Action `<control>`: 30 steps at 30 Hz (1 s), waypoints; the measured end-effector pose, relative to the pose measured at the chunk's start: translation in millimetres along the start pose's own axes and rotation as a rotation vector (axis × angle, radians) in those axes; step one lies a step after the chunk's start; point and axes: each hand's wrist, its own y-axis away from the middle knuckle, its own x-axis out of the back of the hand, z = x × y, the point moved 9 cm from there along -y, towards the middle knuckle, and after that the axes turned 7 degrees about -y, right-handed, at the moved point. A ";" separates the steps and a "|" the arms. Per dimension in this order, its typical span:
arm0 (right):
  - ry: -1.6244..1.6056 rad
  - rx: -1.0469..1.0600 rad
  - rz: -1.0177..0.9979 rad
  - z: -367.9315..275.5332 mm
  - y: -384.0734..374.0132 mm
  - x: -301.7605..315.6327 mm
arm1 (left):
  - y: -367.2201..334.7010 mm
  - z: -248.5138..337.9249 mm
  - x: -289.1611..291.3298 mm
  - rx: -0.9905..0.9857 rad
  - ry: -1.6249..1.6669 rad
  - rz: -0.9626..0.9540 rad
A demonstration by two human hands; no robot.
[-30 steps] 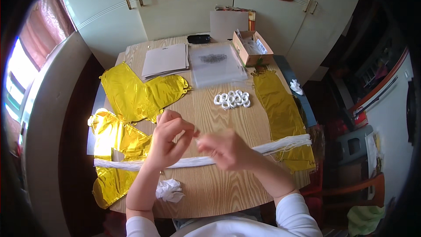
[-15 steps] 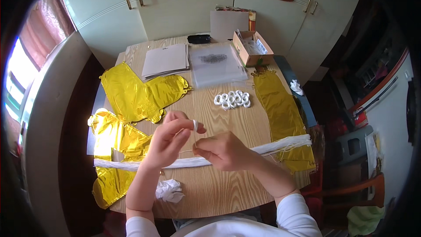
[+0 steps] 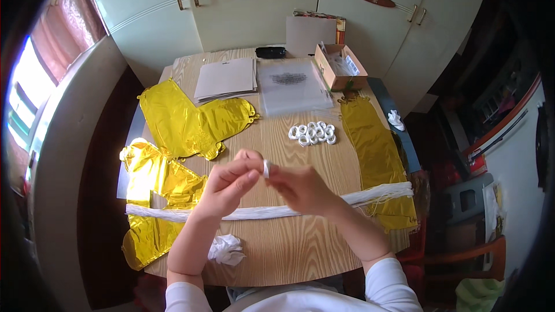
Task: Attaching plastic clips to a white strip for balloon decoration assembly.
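Above the middle of the wooden table, my left hand (image 3: 230, 184) is closed, its index finger pointing right. A small coil of white string (image 3: 266, 168) is wound round that finger near its tip. My right hand (image 3: 305, 189) meets it from the right, fingers pinched together at the coil and slightly blurred; the strand between them is too fine to follow. Below both hands a long bundle of white string (image 3: 263, 213) stretches across the table. Beyond them lies a group of finished-looking white string rings (image 3: 312, 133).
Gold foil balloons (image 3: 173, 115) lie flat at the left, another gold foil balloon (image 3: 376, 144) at the right. Farther back are grey cards (image 3: 225, 78), clear plastic bags (image 3: 292, 95), a cardboard box (image 3: 341, 75) and a black item (image 3: 270, 52). Crumpled white tissue (image 3: 226, 249) rests near the front edge.
My right hand has moved up to the coil at my left index finger, from just below it. The view has shifted slightly; the things on the table stay as they were.
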 end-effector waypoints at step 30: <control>0.160 0.133 0.232 -38.1 -4.8 34.0 | 2.7 -4.4 2.6 -0.128 -0.426 -0.008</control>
